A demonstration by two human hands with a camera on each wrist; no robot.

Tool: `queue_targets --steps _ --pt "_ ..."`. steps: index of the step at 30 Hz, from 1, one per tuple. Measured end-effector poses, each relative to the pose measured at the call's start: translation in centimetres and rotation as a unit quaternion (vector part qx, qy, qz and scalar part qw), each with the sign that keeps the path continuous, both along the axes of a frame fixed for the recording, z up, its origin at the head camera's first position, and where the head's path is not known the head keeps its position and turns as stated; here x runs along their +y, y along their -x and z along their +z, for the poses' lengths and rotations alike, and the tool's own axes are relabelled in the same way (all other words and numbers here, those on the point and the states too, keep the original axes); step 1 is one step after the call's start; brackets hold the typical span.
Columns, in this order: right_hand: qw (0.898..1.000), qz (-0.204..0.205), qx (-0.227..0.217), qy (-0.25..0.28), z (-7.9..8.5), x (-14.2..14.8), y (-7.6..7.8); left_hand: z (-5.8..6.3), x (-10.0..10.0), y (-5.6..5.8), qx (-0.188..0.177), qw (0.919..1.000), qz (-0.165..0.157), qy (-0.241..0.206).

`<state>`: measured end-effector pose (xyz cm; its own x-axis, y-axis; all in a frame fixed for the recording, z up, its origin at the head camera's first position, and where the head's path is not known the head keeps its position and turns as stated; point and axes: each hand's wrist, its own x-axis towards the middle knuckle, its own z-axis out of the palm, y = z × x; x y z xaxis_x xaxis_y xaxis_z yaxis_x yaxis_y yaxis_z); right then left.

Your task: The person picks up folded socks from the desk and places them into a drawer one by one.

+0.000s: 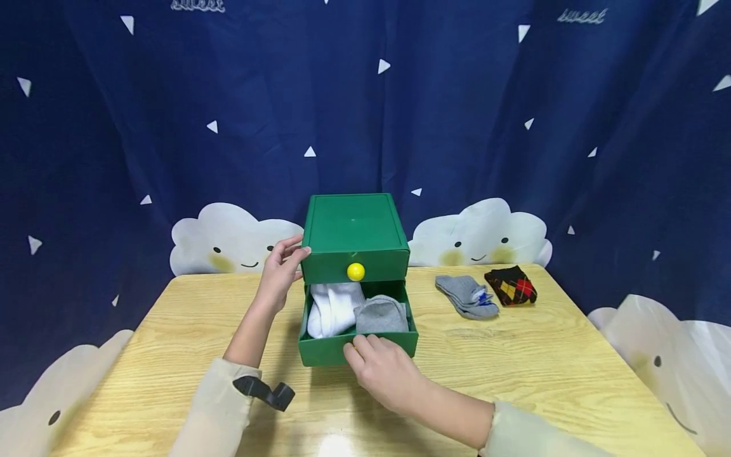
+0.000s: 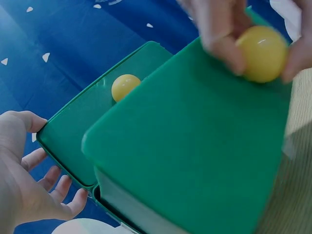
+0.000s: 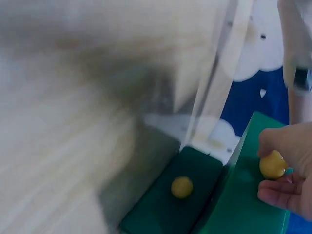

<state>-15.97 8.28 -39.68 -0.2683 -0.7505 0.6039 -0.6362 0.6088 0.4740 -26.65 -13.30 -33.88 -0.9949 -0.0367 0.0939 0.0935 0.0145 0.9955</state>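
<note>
A green two-drawer box (image 1: 355, 222) stands on the table, its lower drawer (image 1: 322, 353) pulled out. Inside the drawer lie white socks (image 1: 335, 310) on the left and grey socks (image 1: 381, 315) on the right. My right hand (image 1: 388, 374) pinches the lower drawer's round yellow knob (image 2: 263, 53) between thumb and fingers. The upper drawer is closed, with its own yellow knob (image 1: 356, 272) in front. My left hand (image 1: 278, 273) rests against the box's left side, fingers spread and fingertips at its edge.
To the right of the box, a folded pair of grey socks (image 1: 465, 296) and a dark argyle pair (image 1: 511, 285) lie on the wooden table (image 1: 514, 368). A dark blue curtain (image 1: 354, 114) with white clouds hangs behind the table.
</note>
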Motion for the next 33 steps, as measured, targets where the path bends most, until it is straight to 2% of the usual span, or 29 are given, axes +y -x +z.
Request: queue_targets --steps 7,18,22,24,27,29,31,33 --pt "0.999 -0.016 -0.033 0.006 -0.4 -0.1 3.3 -0.1 -0.1 -0.2 -0.007 1.0 -0.001 -0.002" --pt "0.99 -0.083 -0.112 -0.015 -0.2 -1.0 8.2 -0.1 -0.2 -0.2 0.001 1.0 -0.004 -0.005" --pt "0.986 -0.096 -0.134 -0.008 -0.4 -1.1 9.2 -0.1 -0.2 -0.2 0.001 1.0 -0.002 -0.005" --pt "0.982 -0.096 -0.165 0.011 -0.5 -1.0 9.2 -0.1 -0.2 -0.2 0.001 1.0 0.0 -0.004" --pt "0.964 -0.098 -0.236 0.075 -0.6 -0.9 8.6 -0.1 -0.2 -0.2 0.002 1.0 0.002 -0.003" --pt "0.942 -0.1 -0.285 0.147 -0.8 -0.8 8.1 -0.1 -0.1 -0.2 0.002 1.0 0.003 -0.004" --pt "0.909 -0.104 -0.333 0.23 -1.1 -0.6 7.6 0.0 -0.1 -0.2 0.002 1.0 0.001 -0.002" --pt "0.863 -0.1 -0.38 0.316 -1.7 -0.4 7.3 0.1 0.0 -0.2 0.002 1.0 0.0 -0.002"
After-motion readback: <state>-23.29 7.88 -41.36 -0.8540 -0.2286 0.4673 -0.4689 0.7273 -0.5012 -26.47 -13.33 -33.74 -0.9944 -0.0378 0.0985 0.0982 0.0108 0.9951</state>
